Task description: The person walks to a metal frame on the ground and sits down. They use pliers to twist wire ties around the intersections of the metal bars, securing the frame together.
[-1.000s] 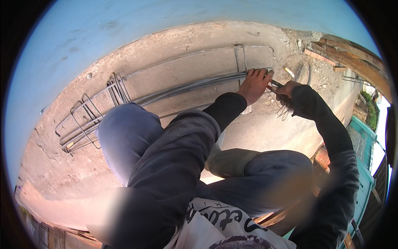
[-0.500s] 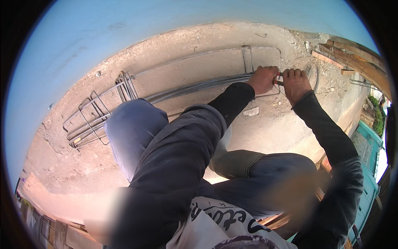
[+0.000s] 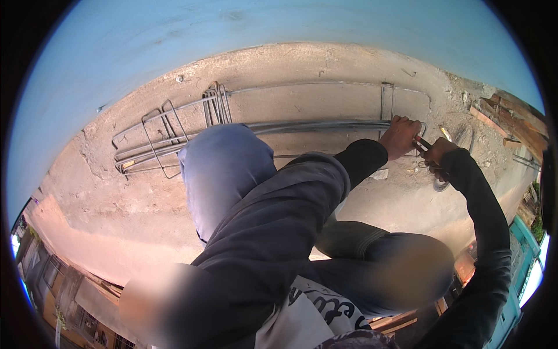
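My left hand (image 3: 401,138) is closed around the right end of a long bundle of thin steel bars (image 3: 325,124). Its exact grip is partly hidden by the knuckles. Close beside it, my right hand (image 3: 440,153) is wrapped around a pliers-like tool (image 3: 422,143) with red and dark parts, which spans the small gap between the hands. The bars form a long, narrow frame lying on the ground. Bent rectangular stirrups (image 3: 215,104) are bunched along it, with more at its left end and an upright one (image 3: 386,100) near my left hand.
My bent knee (image 3: 226,168) covers part of the frame. Wooden planks (image 3: 511,119) lie at the far right, near loose wire (image 3: 469,139) on the rough ground. Below my right hand is a small round coil (image 3: 440,185). A blue surface (image 3: 279,23) borders the far side.
The view has shifted, so the frame appears farther right and lower. My right hand has turned and dropped relative to the left, and the tool now slants downward to the right.
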